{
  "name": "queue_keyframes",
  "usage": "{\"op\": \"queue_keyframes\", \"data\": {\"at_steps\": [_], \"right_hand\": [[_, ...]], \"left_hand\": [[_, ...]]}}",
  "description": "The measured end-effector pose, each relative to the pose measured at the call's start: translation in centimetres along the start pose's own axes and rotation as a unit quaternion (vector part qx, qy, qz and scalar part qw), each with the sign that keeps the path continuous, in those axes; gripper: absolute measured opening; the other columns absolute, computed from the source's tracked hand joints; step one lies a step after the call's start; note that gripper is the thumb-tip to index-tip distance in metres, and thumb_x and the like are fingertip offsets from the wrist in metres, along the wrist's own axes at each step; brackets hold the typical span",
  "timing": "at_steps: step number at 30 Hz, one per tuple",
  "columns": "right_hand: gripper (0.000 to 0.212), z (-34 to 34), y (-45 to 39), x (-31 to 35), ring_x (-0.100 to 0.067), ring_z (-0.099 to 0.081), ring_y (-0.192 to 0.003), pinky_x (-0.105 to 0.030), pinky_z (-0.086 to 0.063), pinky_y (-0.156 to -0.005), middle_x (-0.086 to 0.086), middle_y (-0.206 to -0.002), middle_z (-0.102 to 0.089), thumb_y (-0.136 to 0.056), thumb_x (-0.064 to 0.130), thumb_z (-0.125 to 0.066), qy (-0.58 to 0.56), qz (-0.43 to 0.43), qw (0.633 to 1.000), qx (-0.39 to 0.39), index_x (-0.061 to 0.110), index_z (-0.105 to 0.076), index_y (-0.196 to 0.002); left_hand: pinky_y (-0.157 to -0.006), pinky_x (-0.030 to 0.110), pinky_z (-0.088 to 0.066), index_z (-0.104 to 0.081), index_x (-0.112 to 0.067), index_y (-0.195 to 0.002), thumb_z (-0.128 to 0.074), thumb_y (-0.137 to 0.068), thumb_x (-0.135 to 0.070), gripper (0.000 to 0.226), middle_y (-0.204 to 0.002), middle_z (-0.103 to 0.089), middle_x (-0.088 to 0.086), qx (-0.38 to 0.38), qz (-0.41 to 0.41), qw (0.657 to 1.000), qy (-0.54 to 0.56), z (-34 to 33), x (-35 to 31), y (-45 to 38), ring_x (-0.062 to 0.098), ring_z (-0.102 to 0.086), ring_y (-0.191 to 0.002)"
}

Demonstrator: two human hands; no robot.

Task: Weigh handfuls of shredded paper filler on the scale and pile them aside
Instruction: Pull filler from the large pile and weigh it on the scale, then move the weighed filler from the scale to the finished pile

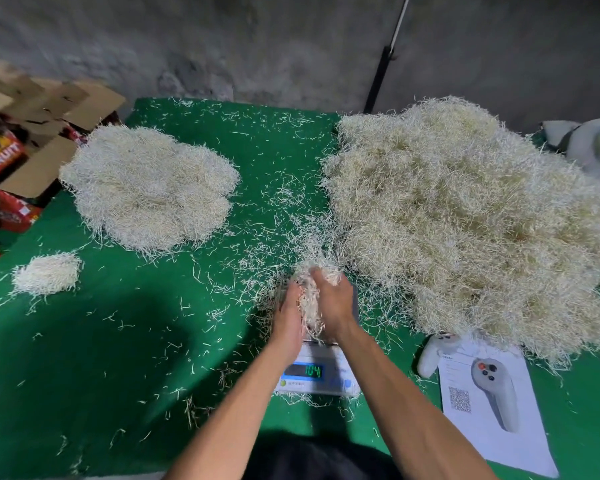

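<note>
A handful of shredded paper filler [309, 301] lies on the scale [317, 374], whose green display reads 104. My left hand [288, 317] cups the handful from the left and my right hand [333, 303] cups it from the right, fingers curled round the paper. The scale platform is mostly hidden under the paper and my hands. A huge heap of filler [465, 220] covers the right of the green table [136, 358]. A large flattened pile [146, 185] lies at the back left, and a small separate pile [47, 273] sits at the left.
Loose shreds are scattered over the green cloth. A white controller [433, 355] and a printed sheet with a QR code [492, 407] lie right of the scale. Open cardboard boxes [32, 133] stand off the table's left edge. A grey wall runs behind.
</note>
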State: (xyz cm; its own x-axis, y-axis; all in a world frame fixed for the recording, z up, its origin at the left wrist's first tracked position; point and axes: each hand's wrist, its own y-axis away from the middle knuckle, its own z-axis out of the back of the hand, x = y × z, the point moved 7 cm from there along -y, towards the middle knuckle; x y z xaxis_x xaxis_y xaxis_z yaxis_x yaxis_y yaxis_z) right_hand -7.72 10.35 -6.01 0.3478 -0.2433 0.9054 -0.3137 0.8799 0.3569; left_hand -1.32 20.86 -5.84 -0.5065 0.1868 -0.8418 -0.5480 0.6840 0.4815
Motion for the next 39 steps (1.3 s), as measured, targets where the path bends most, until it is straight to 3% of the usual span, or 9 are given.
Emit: {"op": "queue_keyframes", "data": {"at_steps": [4, 8, 11, 15, 22, 25, 30, 35, 39], "right_hand": [[0.045, -0.2, 3.2, 4.1, -0.006, -0.064, -0.071, -0.032, -0.055, -0.064, -0.002, -0.098, -0.075, -0.088, 0.055, -0.062, 0.091, 0.216, 0.972, 0.007, 0.026, -0.061, -0.124], [0.036, -3.6, 8.0, 5.2, -0.008, -0.056, -0.122, -0.028, -0.042, -0.107, 0.008, -0.128, -0.061, -0.104, 0.051, -0.048, 0.121, 0.401, 0.899, 0.126, 0.02, -0.065, -0.11], [0.031, -3.5, 6.7, 7.7, -0.008, -0.054, -0.12, -0.033, -0.043, -0.105, 0.008, -0.121, -0.058, -0.104, 0.047, -0.051, 0.075, 0.375, 0.922, 0.068, 0.021, -0.067, -0.098], [0.041, -2.6, 4.1, 8.8, -0.003, -0.044, -0.134, -0.033, -0.036, -0.114, 0.009, -0.146, -0.05, -0.103, 0.048, -0.052, 0.124, 0.307, 0.939, 0.089, 0.03, -0.055, -0.139], [0.038, -5.5, 6.9, 11.8, 0.001, -0.052, -0.129, -0.026, -0.042, -0.111, 0.013, -0.137, -0.062, -0.103, 0.039, -0.049, 0.141, 0.44, 0.88, 0.111, 0.023, -0.067, -0.133], [0.045, -4.4, 4.5, 13.3, -0.006, -0.057, -0.116, -0.036, -0.045, -0.103, 0.009, -0.125, -0.066, -0.105, 0.05, -0.041, 0.179, 0.404, 0.892, 0.096, 0.025, -0.068, -0.131], [0.039, -4.2, 4.1, 12.3, -0.011, -0.051, -0.126, -0.041, -0.039, -0.11, -0.001, -0.134, -0.064, -0.108, 0.029, -0.041, 0.209, 0.453, 0.864, 0.061, 0.015, -0.065, -0.135], [0.04, -7.5, 4.6, 13.5, 0.001, -0.049, -0.134, -0.017, -0.034, -0.114, 0.01, -0.146, -0.056, -0.104, 0.047, -0.05, 0.18, 0.443, 0.867, 0.137, 0.024, -0.068, -0.133], [0.02, -8.2, 3.5, 16.1, 0.005, -0.066, -0.105, -0.016, -0.051, -0.093, 0.015, -0.114, -0.073, -0.097, 0.034, -0.069, 0.084, 0.394, 0.907, 0.122, 0.025, -0.074, -0.115]], "left_hand": [[-0.107, 0.053, -0.046, -0.071, -0.014, -0.116, -0.051, -0.091, -0.072, 0.067, -0.125, -0.069, 0.015, -0.001, 0.083, 0.977, 0.196, -0.1, -1.6, -0.4, 0.029, -0.065, -0.116], [-0.111, 0.036, -0.042, -0.067, -0.006, -0.117, -0.055, -0.093, -0.067, 0.066, -0.127, -0.065, 0.024, 0.058, 0.145, 0.954, 0.257, 1.1, -3.0, -1.3, 0.033, -0.065, -0.114], [-0.115, 0.022, -0.033, -0.056, 0.0, -0.122, -0.032, -0.111, -0.025, 0.036, -0.132, -0.057, 0.029, 0.051, 0.189, 0.965, 0.176, 0.8, -0.9, -1.0, 0.034, -0.048, -0.137], [-0.073, 0.036, -0.06, -0.061, 0.0, -0.117, -0.036, -0.107, -0.035, 0.045, -0.105, -0.073, 0.023, 0.045, 0.188, 0.957, 0.216, -0.1, -4.1, -0.8, 0.031, -0.072, -0.089], [-0.12, 0.049, -0.029, -0.062, -0.003, -0.125, -0.039, -0.106, -0.045, 0.052, -0.119, -0.065, 0.028, 0.031, 0.14, 0.916, 0.375, -0.2, -5.9, -0.6, 0.033, -0.054, -0.128], [-0.104, 0.049, -0.048, -0.065, -0.007, -0.123, -0.039, -0.104, -0.053, 0.056, -0.121, -0.067, 0.022, 0.127, 0.146, 0.937, 0.29, -1.5, -6.7, -0.1, 0.035, -0.063, -0.117], [-0.076, 0.035, -0.058, -0.062, -0.004, -0.108, -0.033, -0.107, -0.035, 0.043, -0.09, -0.066, 0.017, 0.067, 0.1, 0.939, 0.322, 1.3, -9.4, -1.6, 0.027, -0.067, -0.081], [-0.096, 0.043, -0.053, -0.062, -0.005, -0.12, -0.04, -0.105, -0.053, 0.055, -0.104, -0.069, 0.016, 0.037, 0.122, 0.952, 0.28, 1.5, -9.0, -2.1, 0.029, -0.065, -0.104], [-0.09, 0.04, -0.057, -0.061, -0.002, -0.112, -0.032, -0.108, -0.047, 0.053, -0.097, -0.069, 0.014, 0.108, 0.105, 0.955, 0.257, 2.4, -12.1, -2.4, 0.027, -0.067, -0.099]]}}
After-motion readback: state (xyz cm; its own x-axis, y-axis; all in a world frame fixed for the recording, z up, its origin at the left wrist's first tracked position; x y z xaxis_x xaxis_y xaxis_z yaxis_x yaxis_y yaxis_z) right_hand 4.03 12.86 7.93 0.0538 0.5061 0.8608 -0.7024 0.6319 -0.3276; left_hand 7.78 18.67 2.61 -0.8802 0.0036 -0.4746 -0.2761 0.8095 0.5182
